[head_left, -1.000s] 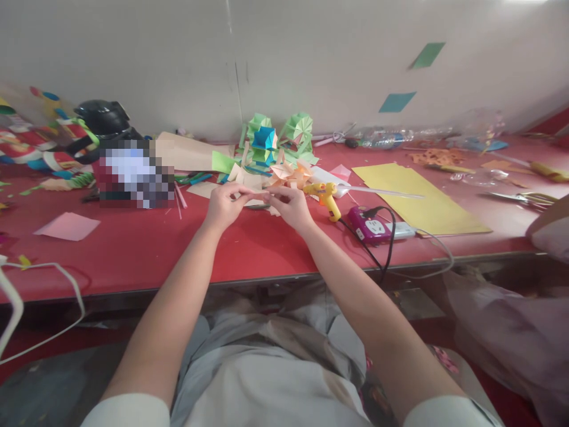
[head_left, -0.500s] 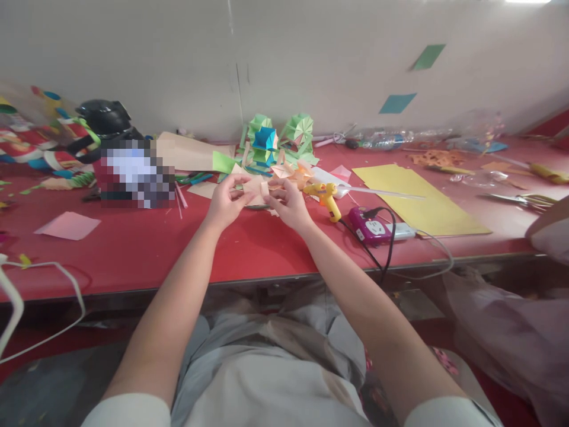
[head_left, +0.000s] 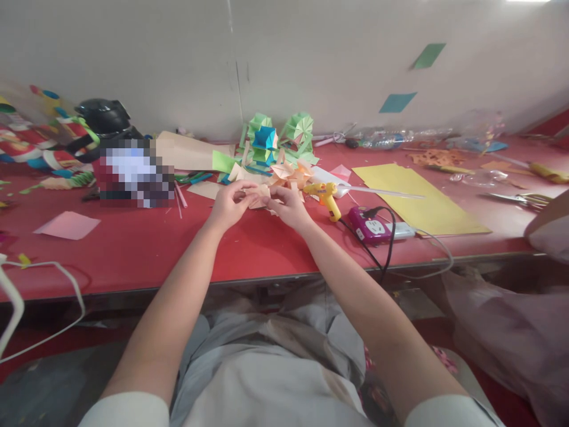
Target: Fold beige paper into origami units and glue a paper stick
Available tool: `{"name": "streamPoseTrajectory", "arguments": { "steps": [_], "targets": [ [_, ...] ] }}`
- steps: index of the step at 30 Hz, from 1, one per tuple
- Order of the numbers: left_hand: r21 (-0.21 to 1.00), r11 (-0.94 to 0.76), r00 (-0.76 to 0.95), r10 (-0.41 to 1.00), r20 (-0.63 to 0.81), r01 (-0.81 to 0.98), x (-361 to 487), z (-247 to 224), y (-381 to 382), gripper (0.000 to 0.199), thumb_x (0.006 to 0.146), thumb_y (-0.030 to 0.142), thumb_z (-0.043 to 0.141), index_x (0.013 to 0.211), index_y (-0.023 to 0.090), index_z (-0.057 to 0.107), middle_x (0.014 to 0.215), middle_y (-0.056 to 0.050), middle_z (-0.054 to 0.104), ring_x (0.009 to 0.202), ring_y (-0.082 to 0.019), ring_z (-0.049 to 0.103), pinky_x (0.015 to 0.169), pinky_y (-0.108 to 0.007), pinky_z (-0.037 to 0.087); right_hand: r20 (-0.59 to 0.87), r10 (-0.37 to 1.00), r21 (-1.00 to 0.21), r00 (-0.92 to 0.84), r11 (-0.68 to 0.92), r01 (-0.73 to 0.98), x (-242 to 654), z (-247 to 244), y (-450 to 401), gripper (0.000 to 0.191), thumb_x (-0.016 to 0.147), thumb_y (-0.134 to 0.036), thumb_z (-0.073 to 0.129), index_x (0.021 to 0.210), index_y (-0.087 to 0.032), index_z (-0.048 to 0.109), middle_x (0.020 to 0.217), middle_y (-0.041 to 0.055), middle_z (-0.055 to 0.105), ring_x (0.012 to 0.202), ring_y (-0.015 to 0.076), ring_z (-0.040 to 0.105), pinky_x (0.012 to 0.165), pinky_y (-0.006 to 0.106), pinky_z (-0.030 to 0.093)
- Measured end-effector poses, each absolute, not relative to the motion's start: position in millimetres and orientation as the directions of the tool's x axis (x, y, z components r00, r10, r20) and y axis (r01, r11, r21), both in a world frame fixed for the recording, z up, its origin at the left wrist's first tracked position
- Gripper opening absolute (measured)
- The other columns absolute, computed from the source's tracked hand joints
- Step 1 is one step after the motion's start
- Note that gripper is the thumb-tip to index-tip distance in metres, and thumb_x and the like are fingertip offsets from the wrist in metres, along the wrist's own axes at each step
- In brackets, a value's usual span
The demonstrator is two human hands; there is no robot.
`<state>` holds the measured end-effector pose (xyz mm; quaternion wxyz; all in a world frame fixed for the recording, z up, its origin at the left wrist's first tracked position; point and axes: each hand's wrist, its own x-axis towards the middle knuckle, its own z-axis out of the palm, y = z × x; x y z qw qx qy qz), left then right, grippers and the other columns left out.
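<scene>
Between my two hands is a small piece of peach paper (head_left: 259, 194), held just above the red table (head_left: 262, 249). My left hand (head_left: 230, 204) pinches its left side with thumb and fingers. On the right side, my right hand (head_left: 290, 206) grips the same piece with its fingertips. Folded peach paper pieces (head_left: 293, 172) lie just behind my right hand. Behind them stand green folded paper shapes (head_left: 299, 130) and a blue one (head_left: 265, 138). A yellow glue gun (head_left: 328, 198) lies to the right of my right hand.
A purple power socket (head_left: 371, 226) with cables sits near the front edge. Yellow paper (head_left: 427, 201) and scissors (head_left: 524, 200) lie to the right. Pink paper (head_left: 67, 225) and a white cable (head_left: 73, 279) are at left. A person's arm (head_left: 549, 228) shows at the right edge.
The peach paper has shifted and turned a little between my fingers. My left hand's fingers have drawn closer to my right hand, and both hands sit slightly lower.
</scene>
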<state>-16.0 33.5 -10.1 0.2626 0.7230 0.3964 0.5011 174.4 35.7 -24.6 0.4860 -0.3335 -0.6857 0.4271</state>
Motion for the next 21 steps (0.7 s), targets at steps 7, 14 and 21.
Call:
{"name": "streamPoseTrajectory", "arguments": {
  "steps": [7, 14, 21],
  "targets": [
    [0.684, -0.629, 0.191, 0.771, 0.607, 0.369, -17.6, -10.0, 32.9, 0.025, 0.089, 0.042, 0.069, 0.096, 0.019, 0.074, 0.102, -0.009, 0.075, 0.094, -0.021, 0.071, 0.078, -0.030, 0.058, 0.413, 0.877, -0.897, -0.246, 0.439, 0.058, 174.2, -28.1, 36.2, 0.038, 0.080, -0.053, 0.071, 0.089, -0.016, 0.069, 0.107, 0.0098, 0.068, 0.088, 0.0183, 0.063, 0.066, 0.027, 0.054],
    [0.658, -0.642, 0.207, 0.759, 0.617, 0.394, -15.4, -7.7, 30.1, 0.022, 0.091, 0.037, 0.065, 0.104, 0.021, 0.074, 0.108, -0.008, 0.075, 0.097, -0.020, 0.070, 0.078, -0.029, 0.058, 0.457, 0.855, -0.868, -0.246, 0.489, 0.087, 174.6, -25.2, 35.1, 0.040, 0.083, -0.059, 0.068, 0.087, -0.019, 0.072, 0.103, 0.0087, 0.072, 0.097, 0.0216, 0.066, 0.082, 0.033, 0.055],
    [0.648, -0.652, 0.234, 0.753, 0.615, 0.394, -14.0, -3.2, 26.3, 0.024, 0.091, 0.042, 0.065, 0.098, 0.022, 0.075, 0.111, -0.009, 0.074, 0.100, -0.021, 0.070, 0.073, -0.027, 0.057, 0.504, 0.833, -0.842, -0.228, 0.533, 0.084, 175.3, -24.4, 34.8, 0.041, 0.083, -0.063, 0.068, 0.090, -0.024, 0.078, 0.112, 0.0088, 0.073, 0.112, 0.0246, 0.066, 0.105, 0.042, 0.049]
  ]
}}
